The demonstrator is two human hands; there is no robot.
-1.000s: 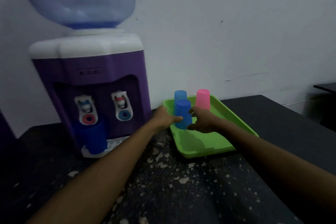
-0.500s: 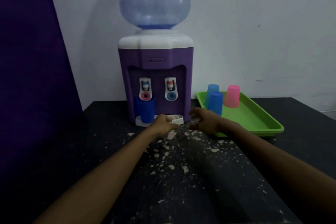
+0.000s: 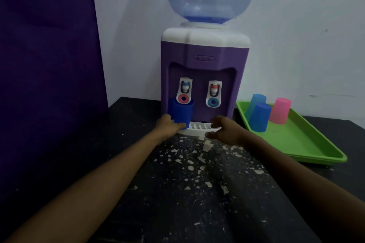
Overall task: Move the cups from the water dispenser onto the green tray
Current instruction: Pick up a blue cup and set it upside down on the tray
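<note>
A purple and white water dispenser point(image 3: 204, 59) with a big clear bottle stands against the wall. A dark blue cup point(image 3: 181, 112) sits upright on its white drip tray point(image 3: 199, 128), under the left tap. My left hand point(image 3: 169, 127) wraps around the base of that cup. My right hand point(image 3: 223, 128) hovers at the drip tray's right end, fingers apart and holding nothing. On the green tray point(image 3: 300, 144) to the right stand three upturned cups: a light blue one point(image 3: 256, 101), a blue one point(image 3: 259, 117) and a pink one point(image 3: 280, 110).
The black tabletop point(image 3: 197, 183) is speckled with pale flakes. A purple panel point(image 3: 49, 65) rises at the left. A white wall runs behind the dispenser and tray.
Both hands have left the blue cup on the green tray and swung left to the dispenser. My left hand has closed on the dark blue cup; the view has turned left too.
</note>
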